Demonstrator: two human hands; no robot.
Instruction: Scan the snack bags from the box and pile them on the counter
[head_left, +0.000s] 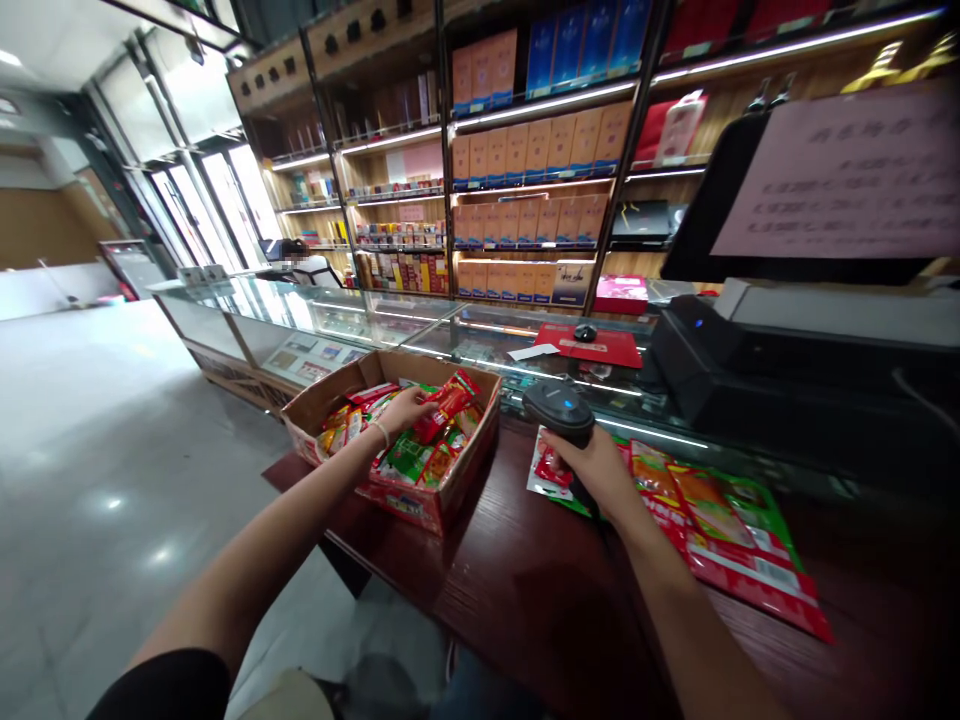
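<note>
My left hand (407, 408) reaches into an open cardboard box (459, 500), its fingers closed on the edge of a red snack packet (450, 400). Red, green and yellow snack packets fill the box around and below this hand. In my right hand (600, 468) is a black barcode scanner (559, 405) with a small blue light, gripped by its handle. The scanner's head is above the table, to the right of the box. Beneath and beside the right hand lie several snack packets (750, 565), flat on the dark red table (480, 570); the right forearm covers part of them.
A glass display counter (375, 315) runs behind the table. On it lies a red folder (611, 347) with a mouse (585, 332). A black checkout machine with a paper sign (847, 180) stands at right. Shelves of boxes (532, 150) line the wall; a person (304, 262) is farther back.
</note>
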